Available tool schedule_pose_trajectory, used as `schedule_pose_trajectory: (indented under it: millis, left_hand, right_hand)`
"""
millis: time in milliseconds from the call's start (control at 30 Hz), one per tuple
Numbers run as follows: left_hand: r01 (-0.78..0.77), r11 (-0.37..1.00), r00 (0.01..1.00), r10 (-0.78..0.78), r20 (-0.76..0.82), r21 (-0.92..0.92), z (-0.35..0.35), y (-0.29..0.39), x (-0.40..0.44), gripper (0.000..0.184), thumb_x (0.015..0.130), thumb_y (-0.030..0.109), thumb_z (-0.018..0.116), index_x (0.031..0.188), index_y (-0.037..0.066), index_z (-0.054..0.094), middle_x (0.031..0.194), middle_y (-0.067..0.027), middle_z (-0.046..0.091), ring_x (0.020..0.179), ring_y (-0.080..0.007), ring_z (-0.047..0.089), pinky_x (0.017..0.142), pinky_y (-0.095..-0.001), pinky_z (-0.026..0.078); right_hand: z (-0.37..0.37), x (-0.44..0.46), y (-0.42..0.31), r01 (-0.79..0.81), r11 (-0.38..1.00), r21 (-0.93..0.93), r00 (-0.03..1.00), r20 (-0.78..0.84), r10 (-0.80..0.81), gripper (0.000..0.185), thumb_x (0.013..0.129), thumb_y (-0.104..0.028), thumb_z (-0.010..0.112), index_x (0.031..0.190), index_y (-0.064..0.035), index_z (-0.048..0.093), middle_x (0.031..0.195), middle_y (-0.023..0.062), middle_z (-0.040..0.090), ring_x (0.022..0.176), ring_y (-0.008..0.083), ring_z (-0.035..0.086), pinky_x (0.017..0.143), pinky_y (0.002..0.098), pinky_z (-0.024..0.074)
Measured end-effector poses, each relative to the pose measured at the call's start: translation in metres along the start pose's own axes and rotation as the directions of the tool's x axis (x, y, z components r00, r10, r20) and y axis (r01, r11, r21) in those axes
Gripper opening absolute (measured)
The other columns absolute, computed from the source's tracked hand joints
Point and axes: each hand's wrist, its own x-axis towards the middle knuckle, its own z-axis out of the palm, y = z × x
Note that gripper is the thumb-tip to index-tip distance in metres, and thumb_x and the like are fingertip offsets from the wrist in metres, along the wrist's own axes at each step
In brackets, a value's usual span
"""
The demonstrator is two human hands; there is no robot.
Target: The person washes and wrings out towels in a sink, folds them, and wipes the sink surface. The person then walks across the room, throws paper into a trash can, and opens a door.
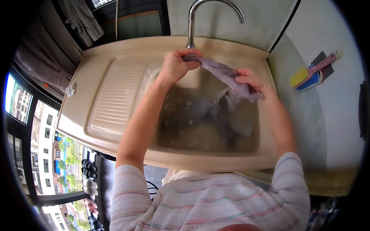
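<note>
Apparently to hold it out lengthwise, the left hand [174, 66] pinches one end of the purple cloth [219, 72] while the right hand [253, 81] pinches near the other. It hangs over the sink's [210, 158] water [185, 133], presumably so drips land there.

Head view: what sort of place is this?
Probably a home laundry area, perhaps a balcony: a sink with a ribbed washboard, cloths soaking in cloudy water, a yellow-bristled brush on the wall.
</note>
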Motion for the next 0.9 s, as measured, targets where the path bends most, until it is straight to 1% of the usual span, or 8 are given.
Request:
schedule_pose_trajectory:
  millis: [100, 200, 300, 400, 467, 633, 767, 900]
  left_hand:
    - [-0.018, 0.992, 0.998, 0.026, -0.061, 0.125, 0.007, 0.034, 0.006, 0.019, 0.073, 0.005, 0.066, 0.091, 0.004, 0.065, 0.074, 0.0004, 0.060, 0.066, -0.0061, 0.054, 0.059, -0.0217, 0.043]
    - [-0.368, 0.753, 0.832, 0.529, -0.167, 0.545, 0.014, 0.060, 0.033, 0.022, 0.071, 0.009, 0.067, 0.093, 0.007, 0.066, 0.073, -0.0019, 0.058, 0.066, -0.0092, 0.056, 0.061, -0.0244, 0.045]
    - [-0.382, 0.622, 0.670, 0.696, -0.259, 0.684, 0.019, 0.072, 0.079, 0.023, 0.071, 0.018, 0.067, 0.093, 0.013, 0.066, 0.076, -0.0067, 0.057, 0.067, -0.0187, 0.058, 0.064, -0.0294, 0.046]
    - [-0.147, 0.550, 0.756, 0.599, -0.265, 0.822, 0.014, 0.045, 0.116, 0.025, 0.072, 0.026, 0.064, 0.094, 0.014, 0.066, 0.080, -0.0084, 0.058, 0.071, -0.0240, 0.059, 0.067, -0.0336, 0.047]
    - [-0.069, 0.570, 0.818, 0.502, -0.281, 0.818, 0.010, 0.027, 0.123, 0.031, 0.073, 0.035, 0.061, 0.098, 0.017, 0.065, 0.083, -0.0104, 0.058, 0.076, -0.0275, 0.059, 0.070, -0.0358, 0.047]
    - [0.010, 0.567, 0.873, 0.397, -0.284, 0.824, 0.014, 0.022, 0.108, 0.034, 0.073, 0.040, 0.060, 0.100, 0.019, 0.065, 0.087, -0.0113, 0.057, 0.079, -0.0277, 0.058, 0.073, -0.0363, 0.046]
    - [0.035, 0.537, 0.876, 0.390, -0.285, 0.843, 0.011, 0.021, 0.103, 0.031, 0.073, 0.037, 0.060, 0.097, 0.018, 0.065, 0.087, -0.0112, 0.057, 0.080, -0.0271, 0.058, 0.073, -0.0362, 0.046]
    - [-0.021, 0.556, 0.890, 0.389, -0.238, 0.831, 0.010, 0.011, 0.092, 0.024, 0.072, 0.028, 0.061, 0.092, 0.015, 0.066, 0.087, -0.0107, 0.057, 0.079, -0.0245, 0.058, 0.071, -0.0351, 0.046]
  right_hand:
    - [-0.021, -0.004, -0.081, 0.102, 0.908, -0.407, 0.988, -0.062, -0.138, 0.050, 0.073, -0.013, 0.063, 0.117, 0.0040, 0.046, 0.109, 0.0066, 0.056, 0.096, 0.0138, 0.054, 0.086, 0.0273, 0.0427]
    - [-0.038, 0.008, -0.179, 0.231, 0.808, -0.543, 0.956, -0.030, -0.293, 0.046, 0.076, -0.014, 0.062, 0.118, -0.0022, 0.048, 0.106, 0.0051, 0.057, 0.096, 0.0127, 0.054, 0.084, 0.0280, 0.0434]
    - [-0.030, 0.045, -0.250, 0.341, 0.683, -0.647, 0.814, -0.160, -0.558, 0.035, 0.070, -0.015, 0.064, 0.101, -0.0009, 0.060, 0.097, 0.0145, 0.063, 0.079, 0.0263, 0.062, 0.062, 0.0371, 0.0492]
    - [-0.046, 0.102, -0.268, -0.082, 0.564, -0.822, 0.774, -0.408, -0.484, 0.048, 0.071, -0.018, 0.066, 0.115, -0.0026, 0.054, 0.104, 0.0122, 0.060, 0.086, 0.0223, 0.059, 0.073, 0.0317, 0.0483]
    - [-0.066, 0.141, -0.251, -0.281, 0.261, -0.923, 0.692, -0.384, -0.612, 0.044, 0.068, -0.022, 0.068, 0.106, -0.0030, 0.060, 0.096, 0.0140, 0.063, 0.083, 0.0234, 0.060, 0.071, 0.0327, 0.0485]
    - [-0.073, 0.154, -0.218, 0.244, 0.682, -0.689, 0.632, -0.420, -0.651, 0.032, 0.077, -0.024, 0.064, 0.096, 0.0016, 0.063, 0.081, 0.0070, 0.063, 0.071, 0.0150, 0.058, 0.062, 0.0275, 0.0468]
    - [-0.053, 0.104, -0.225, 0.025, 0.670, -0.742, 0.841, -0.347, -0.415, 0.027, 0.080, -0.026, 0.063, 0.091, -0.0019, 0.064, 0.072, 0.0017, 0.059, 0.061, 0.0083, 0.051, 0.049, 0.0222, 0.0395]
    - [-0.059, 0.114, -0.220, 0.053, 0.712, -0.701, 0.854, -0.337, -0.395, 0.023, 0.082, -0.026, 0.061, 0.090, -0.0049, 0.064, 0.068, -0.0002, 0.057, 0.058, 0.0082, 0.050, 0.047, 0.0234, 0.0394]
